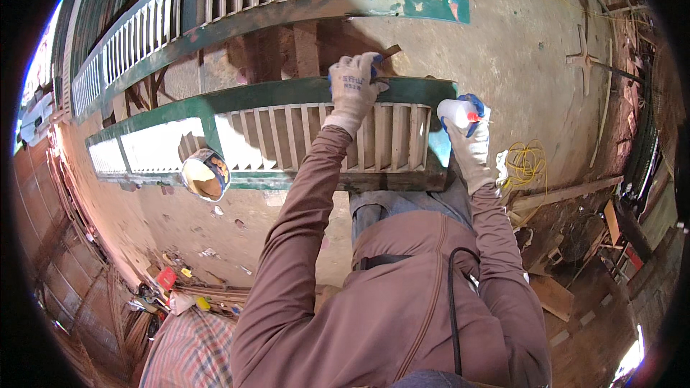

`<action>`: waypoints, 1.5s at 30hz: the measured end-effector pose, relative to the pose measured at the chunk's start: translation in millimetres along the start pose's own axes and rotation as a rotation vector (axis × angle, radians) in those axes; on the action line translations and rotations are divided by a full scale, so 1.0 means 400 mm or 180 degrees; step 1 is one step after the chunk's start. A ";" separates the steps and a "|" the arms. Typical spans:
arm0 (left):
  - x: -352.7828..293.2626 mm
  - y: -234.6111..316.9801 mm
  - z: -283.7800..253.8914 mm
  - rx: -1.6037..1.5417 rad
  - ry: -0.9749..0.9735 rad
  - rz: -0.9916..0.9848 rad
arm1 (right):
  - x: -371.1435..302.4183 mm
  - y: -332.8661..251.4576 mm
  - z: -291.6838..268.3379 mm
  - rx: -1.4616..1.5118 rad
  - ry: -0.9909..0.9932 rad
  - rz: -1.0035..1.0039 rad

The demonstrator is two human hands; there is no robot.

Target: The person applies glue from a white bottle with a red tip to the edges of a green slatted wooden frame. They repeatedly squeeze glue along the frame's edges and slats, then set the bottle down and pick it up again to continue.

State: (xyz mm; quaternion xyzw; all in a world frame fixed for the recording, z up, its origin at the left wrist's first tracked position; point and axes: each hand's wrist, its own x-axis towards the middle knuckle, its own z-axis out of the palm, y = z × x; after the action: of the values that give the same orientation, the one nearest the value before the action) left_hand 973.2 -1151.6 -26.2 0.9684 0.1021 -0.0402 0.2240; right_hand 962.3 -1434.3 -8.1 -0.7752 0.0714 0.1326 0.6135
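Observation:
A louvred shutter panel with a green frame point(277, 93) and pale slats lies across in front of me. My left hand point(352, 86), in a pale work glove with blue on the fingertips, is closed at the far rail of this frame. A short brown strip point(390, 51) shows just beyond its fingers; whether the hand grips it I cannot tell. My right hand point(471, 140), gloved alike, is wrapped round a white plastic bottle point(453, 112) with a red tip, over the panel's right end. On the panel's near side at left sits a round tin point(205, 174) with brownish and orange contents.
A second green louvred panel point(302, 8) lies farther off. Wooden supports point(305, 49) show between the panels. A coil of yellow cord point(527, 164) lies on the floor at right, near a wooden beam point(568, 192). Checked cloth point(190, 348) and scattered small items lie at lower left.

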 end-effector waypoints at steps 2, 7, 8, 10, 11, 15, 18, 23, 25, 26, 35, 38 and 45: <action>0.017 0.002 -0.027 0.0081 -0.0157 -0.0153 | -0.001 0.003 -0.006 0.0028 0.0006 0.0099; 0.030 -0.022 -0.088 0.0089 -0.0608 -0.0434 | -0.011 -0.004 -0.015 -0.0031 0.0032 0.0050; 0.030 -0.024 -0.097 0.0115 -0.0666 -0.0471 | -0.013 -0.003 -0.018 -0.0105 0.0005 0.0051; 0.031 -0.037 -0.091 -0.0121 -0.0696 -0.0189 | -0.018 0.004 -0.021 -0.0477 -0.0137 -0.0041; 0.031 -0.047 -0.072 -0.0162 -0.0654 0.0002 | -0.019 0.012 -0.020 -0.0776 -0.0247 -0.0138; 0.037 -0.025 -0.059 0.0098 -0.0576 0.0332 | -0.029 -0.036 0.025 -0.1398 -0.0307 -0.0544; 0.037 -0.038 -0.047 0.0207 -0.0556 0.0398 | -0.035 -0.075 0.045 -0.2033 -0.0475 -0.0665; 0.064 -0.035 -0.061 0.0209 -0.0652 0.0536 | -0.021 -0.024 0.050 -0.2550 -0.0641 -0.0915; 0.077 -0.043 -0.061 0.0178 -0.0786 0.0642 | -0.019 -0.047 0.054 -0.3104 -0.0716 -0.1089; 0.087 -0.044 -0.062 0.0208 -0.0800 0.0752 | -0.020 -0.052 0.058 -0.3292 -0.0747 -0.1105; 0.164 -0.040 -0.065 0.0599 -0.1145 0.1353 | 0.002 -0.046 0.098 -0.3885 -0.0867 -0.1286; 0.169 -0.043 -0.071 0.0639 -0.1069 0.1508 | 0.002 -0.074 0.119 -0.3967 -0.0875 -0.1261; 0.187 -0.020 -0.079 0.0850 -0.1466 0.1239 | 0.009 -0.134 0.156 -0.4099 -0.1047 -0.1103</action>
State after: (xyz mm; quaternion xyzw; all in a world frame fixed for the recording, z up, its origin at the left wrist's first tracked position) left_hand 1045.3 -1117.4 -10.6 0.9560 -0.1443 -0.2275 0.1158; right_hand 973.2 -1361.0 27.5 -0.9555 -0.2408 0.1645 0.0456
